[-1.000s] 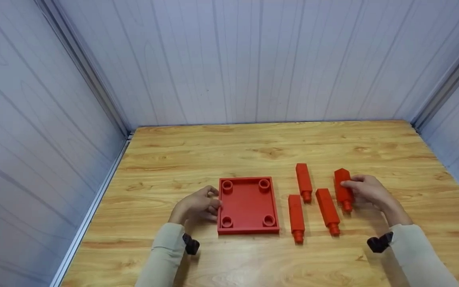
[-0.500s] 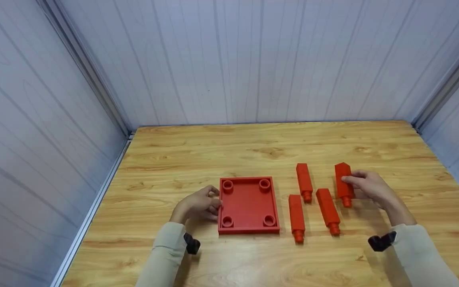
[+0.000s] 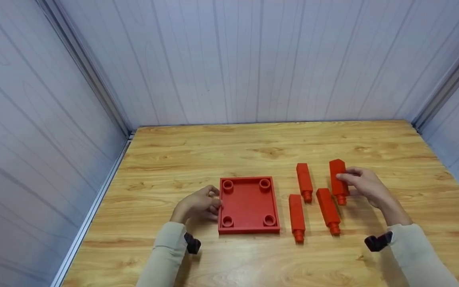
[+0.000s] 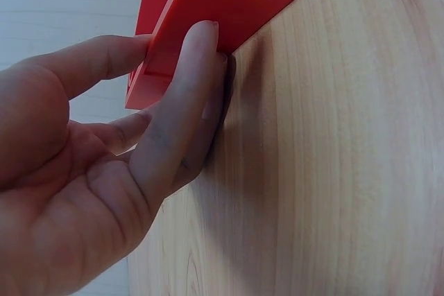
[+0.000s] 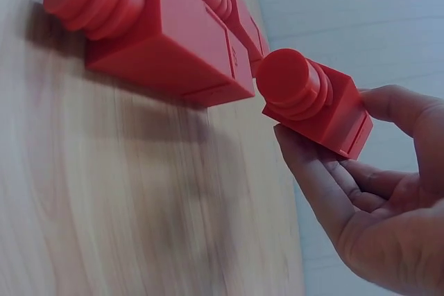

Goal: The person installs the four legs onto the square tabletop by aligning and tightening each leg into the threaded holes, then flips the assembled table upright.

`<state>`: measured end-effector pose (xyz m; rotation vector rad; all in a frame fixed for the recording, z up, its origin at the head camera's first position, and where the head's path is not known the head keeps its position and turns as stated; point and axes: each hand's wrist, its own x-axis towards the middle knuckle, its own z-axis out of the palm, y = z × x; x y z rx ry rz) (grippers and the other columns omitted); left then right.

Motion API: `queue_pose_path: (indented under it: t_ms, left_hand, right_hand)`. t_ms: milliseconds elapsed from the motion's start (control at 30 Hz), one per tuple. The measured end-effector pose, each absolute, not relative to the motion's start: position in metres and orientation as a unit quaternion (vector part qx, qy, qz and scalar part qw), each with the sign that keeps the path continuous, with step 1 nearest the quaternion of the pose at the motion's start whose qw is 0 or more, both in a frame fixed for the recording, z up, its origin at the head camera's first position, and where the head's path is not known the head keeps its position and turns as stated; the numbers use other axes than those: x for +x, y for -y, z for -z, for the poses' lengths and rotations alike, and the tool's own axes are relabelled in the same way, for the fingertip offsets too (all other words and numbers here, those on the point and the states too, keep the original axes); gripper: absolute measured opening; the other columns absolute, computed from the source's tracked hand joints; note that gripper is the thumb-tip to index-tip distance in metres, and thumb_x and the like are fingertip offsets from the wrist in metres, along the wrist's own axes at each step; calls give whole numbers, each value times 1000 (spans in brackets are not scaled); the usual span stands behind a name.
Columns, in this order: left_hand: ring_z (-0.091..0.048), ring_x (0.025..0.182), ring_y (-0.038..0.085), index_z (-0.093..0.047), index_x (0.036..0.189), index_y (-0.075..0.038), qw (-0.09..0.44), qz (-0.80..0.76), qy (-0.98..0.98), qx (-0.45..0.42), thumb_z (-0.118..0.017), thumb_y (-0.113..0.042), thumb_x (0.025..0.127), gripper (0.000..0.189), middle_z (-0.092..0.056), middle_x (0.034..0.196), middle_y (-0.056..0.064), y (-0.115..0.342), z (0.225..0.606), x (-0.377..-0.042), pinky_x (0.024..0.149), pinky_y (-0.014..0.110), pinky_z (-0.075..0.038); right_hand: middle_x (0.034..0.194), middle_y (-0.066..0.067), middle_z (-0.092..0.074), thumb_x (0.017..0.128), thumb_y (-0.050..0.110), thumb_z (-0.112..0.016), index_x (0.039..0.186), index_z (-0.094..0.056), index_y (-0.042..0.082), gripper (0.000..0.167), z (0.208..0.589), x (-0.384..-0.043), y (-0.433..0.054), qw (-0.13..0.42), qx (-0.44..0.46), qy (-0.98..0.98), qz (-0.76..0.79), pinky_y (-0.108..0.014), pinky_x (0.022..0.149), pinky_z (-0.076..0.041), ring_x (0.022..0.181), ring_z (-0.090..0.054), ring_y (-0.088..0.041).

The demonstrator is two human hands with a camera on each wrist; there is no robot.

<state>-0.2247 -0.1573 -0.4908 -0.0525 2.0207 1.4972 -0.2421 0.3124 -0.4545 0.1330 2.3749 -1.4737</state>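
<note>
A red square tray-like board [image 3: 249,205] with a raised rim and a round socket in each corner lies on the wooden table. At its left edge, my left hand [image 3: 199,203] holds the rim; thumb and fingers meet its side wall in the left wrist view. My right hand [image 3: 367,185] grips a red square leg [image 3: 338,179] with a threaded end, thumb on one face and fingers on the opposite side. In the right wrist view, this leg [image 5: 316,102] hangs above the tabletop, its threaded end toward the camera.
Three similar red legs lie between the board and my right hand: a back leg [image 3: 304,179], a front-left leg [image 3: 296,215] and a middle leg [image 3: 328,209]. Pale panel walls [image 3: 237,59] enclose the table [image 3: 197,151] at back and sides.
My right hand has lifted the leg and shifted it slightly away and to the left, toward the middle leg. My left hand and the board stay in place.
</note>
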Motion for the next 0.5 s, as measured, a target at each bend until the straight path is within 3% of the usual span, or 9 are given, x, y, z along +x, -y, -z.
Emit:
queue_pose_path:
  t_ms: [500]
  left_hand:
    - [-62,74,20,-38,130,-2,308,-564,-766,-12,-54,-8,95,39,-62,98,14,157,491,-225,69,35,-61]
  right_hand:
    - [143,-26,-35,91,43,-60,147,-21,-7,85,447,-245,-294,155,16,-820,551,-33,85,-58,105,-57,-13]
